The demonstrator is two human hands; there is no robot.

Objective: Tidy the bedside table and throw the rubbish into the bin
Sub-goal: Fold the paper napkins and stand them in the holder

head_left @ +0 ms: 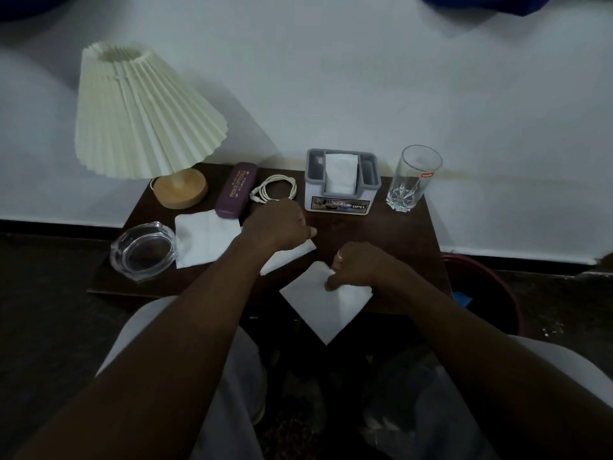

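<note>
Both forearms came in from the bottom edge, angled up toward the middle of the small dark bedside table point(391, 227). The left hand point(277, 225) was knuckles-up with fingers curled under, pressing on a white tissue point(292, 257) near the table's centre; whether it actually gripped the paper I couldn't tell. The right hand point(361, 265), ring on one finger, was pinching the top corner of a second tissue point(326, 307), a flat square turned like a diamond and hanging off the front edge at about 6 o'clock.

A third tissue point(202, 240), a bit crumpled, lay flat at 9 o'clock, touching a chunky clear glass ashtray point(144, 250) with rounded corners. At 11 o'clock stood a lamp point(146, 117) with a cream pleated shade and a round wooden base. Just right of it was a glossy maroon glasses case point(234, 189), then a coiled white cable point(275, 192). At 12 o'clock sat a grey and white plastic napkin holder point(341, 184) stuffed with tissues, and at 1 o'clock a tall clear tumbler point(413, 177) with a cut pattern at the bottom.

A dark red bin point(487, 293) sat on the floor at 3 o'clock, just beside the table.
</note>
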